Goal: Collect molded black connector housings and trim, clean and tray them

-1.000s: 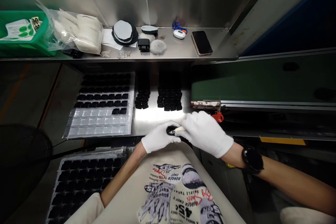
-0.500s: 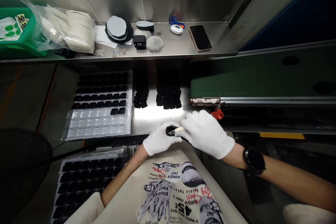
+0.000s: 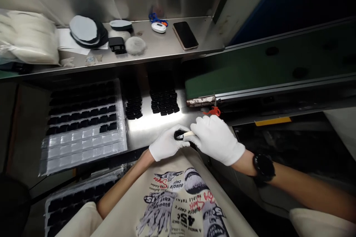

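Note:
In the head view, my left hand (image 3: pixel 165 144), in a white glove, is closed round a small black plastic part (image 3: pixel 178 133). Its fingers curl about the piece and hide much of it. My right hand (image 3: pixel 214 139), gloved too, grips a thin tool (image 3: pixel 189 133) with a pale handle and a shiny metal tip. That tip touches or lies just over the black part; I cannot tell which. Both hands meet above my lap at the bench's front edge. Behind them on the metal bench lie rows of similar black parts (image 3: pixel 164 103) and a smaller group (image 3: pixel 134 108).
A clear plastic tray (image 3: pixel 83 144), partly filled with black parts, lies left; another filled tray (image 3: pixel 78 200) sits lower. A green conveyor belt (image 3: pixel 239 76) runs right, with a red-orange object (image 3: pixel 214 111) at its end. The shelf bears a phone (image 3: pixel 185 35) and round pads (image 3: pixel 83 31).
The view has swung right and tilted, so shelf, trays and bench appear farther left. Both hands keep their hold, with the tool still at the black part.

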Available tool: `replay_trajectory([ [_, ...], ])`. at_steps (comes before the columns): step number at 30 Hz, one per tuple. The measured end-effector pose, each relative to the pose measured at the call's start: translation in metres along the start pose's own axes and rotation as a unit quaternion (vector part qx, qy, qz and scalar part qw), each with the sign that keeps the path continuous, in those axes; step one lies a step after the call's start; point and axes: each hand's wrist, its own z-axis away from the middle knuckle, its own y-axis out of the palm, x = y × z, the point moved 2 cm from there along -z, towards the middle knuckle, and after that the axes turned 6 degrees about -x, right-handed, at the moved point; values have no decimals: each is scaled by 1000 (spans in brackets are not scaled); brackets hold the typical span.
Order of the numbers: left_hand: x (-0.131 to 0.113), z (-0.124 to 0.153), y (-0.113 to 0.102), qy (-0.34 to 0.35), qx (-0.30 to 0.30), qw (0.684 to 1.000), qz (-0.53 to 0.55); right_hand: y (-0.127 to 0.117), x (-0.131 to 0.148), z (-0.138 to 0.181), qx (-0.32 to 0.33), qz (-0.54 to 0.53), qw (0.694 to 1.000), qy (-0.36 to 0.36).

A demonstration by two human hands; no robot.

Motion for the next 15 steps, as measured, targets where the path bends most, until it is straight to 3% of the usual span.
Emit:
replay_trajectory([
  [9, 2, -30, 67, 2, 38, 999, 3, 9, -23, 62, 38, 7, 985, 167],
  [12, 5, -34, 86, -12, 32, 999, 10, 18, -31, 76, 61, -11, 979, 196],
  [15, 10, -36, 94, -38, 75, 996, 39, 21, -35, 83, 74, -14, 978, 192],
])
